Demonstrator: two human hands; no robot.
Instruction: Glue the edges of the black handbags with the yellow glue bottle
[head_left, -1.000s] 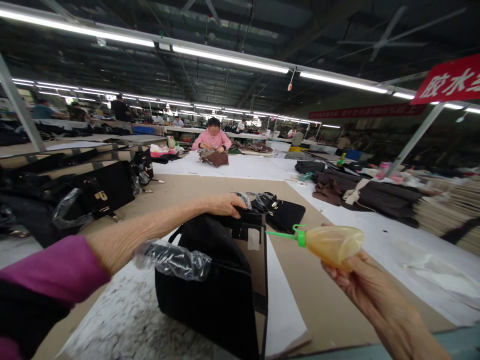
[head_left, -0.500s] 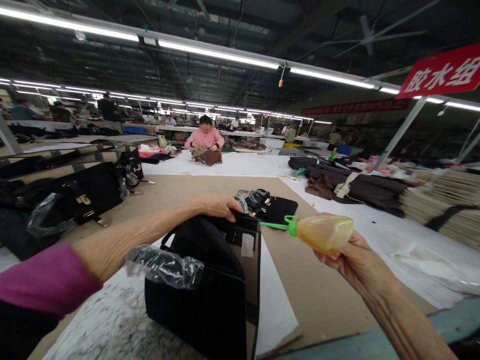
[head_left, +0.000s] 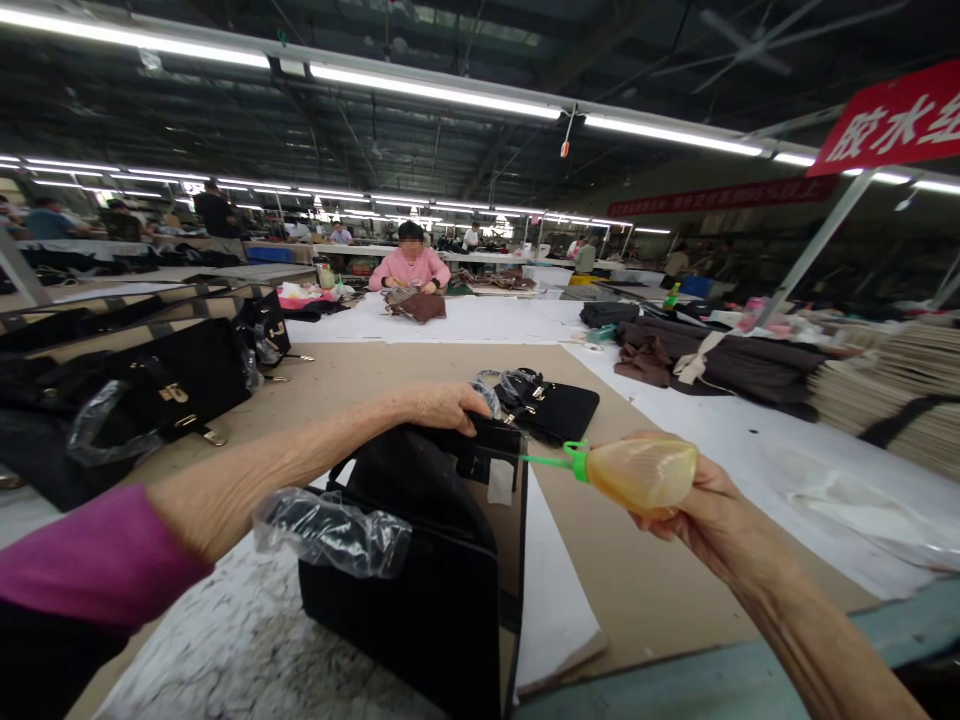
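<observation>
A black handbag (head_left: 397, 610) stands in front of me with its side facing right and its lining partly showing. Plastic film (head_left: 334, 535) wraps its near handle. My left hand (head_left: 448, 406) reaches over the bag and grips its far top edge, thumb and fingers closed on it. In my right hand (head_left: 694, 500) is a squeeze bottle (head_left: 641, 475) of amber liquid, tilted on its side. Its thin green nozzle points left, with the tip at the bag's upper right edge. A flat black bag piece (head_left: 551, 405) with gold fittings lies just beyond.
Several black handbags (head_left: 172, 390) stand in a row on the left. Dark folded fabric (head_left: 720, 360) and a stack of beige panels (head_left: 900, 390) lie on the right. Across the table a person in pink (head_left: 411, 268) handles a brown piece. Brown board (head_left: 660, 590) covers the tabletop.
The bottle has moved slightly left and down, bringing its nozzle to the bag's edge. My left hand keeps its grip, and the view has shifted a little.
</observation>
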